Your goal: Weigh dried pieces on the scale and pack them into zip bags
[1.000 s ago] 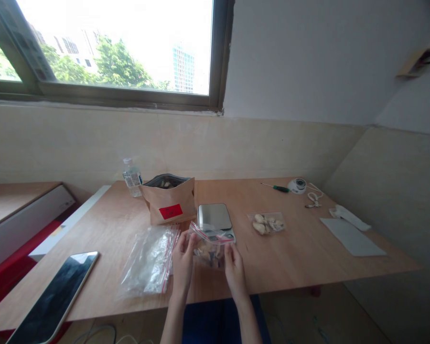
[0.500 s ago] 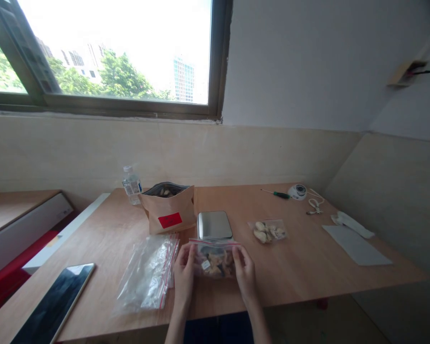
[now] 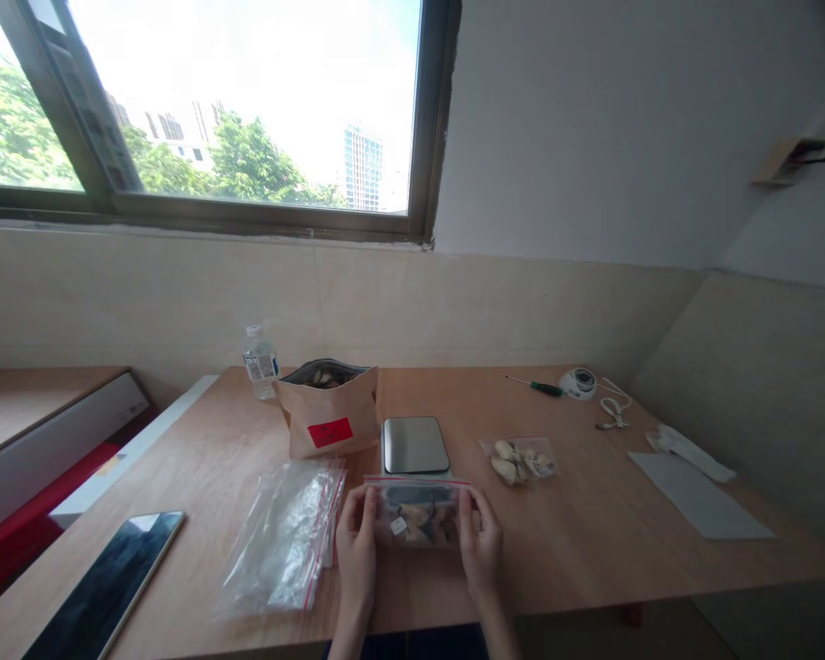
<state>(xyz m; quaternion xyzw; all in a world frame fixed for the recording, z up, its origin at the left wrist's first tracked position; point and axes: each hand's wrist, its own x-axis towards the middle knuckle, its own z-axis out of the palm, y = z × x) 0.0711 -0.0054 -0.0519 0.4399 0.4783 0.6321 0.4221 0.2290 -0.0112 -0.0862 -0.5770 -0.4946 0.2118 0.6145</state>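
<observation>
Between my two hands is a clear zip bag [image 3: 419,522] with a red seal line along its top edge. Brownish dried pieces and a small white packet show inside it. My left hand [image 3: 357,536] pinches the bag's left end, thumb in front. At the opposite end, my right hand [image 3: 479,541] grips the bag the same way. Just beyond the bag lies a small silver-topped scale [image 3: 416,445], its near edge partly covered by the bag. Left of my left hand, a stack of clear zip bags [image 3: 285,536] rests flat on the table.
A brown paper pouch [image 3: 334,412] stands open behind the stack, beside a water bottle [image 3: 259,363]. To the right lie a filled clear bag [image 3: 521,460], a screwdriver [image 3: 544,389], a dome camera [image 3: 578,383] and a white sheet [image 3: 701,495]. A tablet [image 3: 110,582] lies front left.
The view has tilted and shifted slightly, so the table sits lower in the picture. Both hands still hold the bag by its ends, pulled a little wider apart.
</observation>
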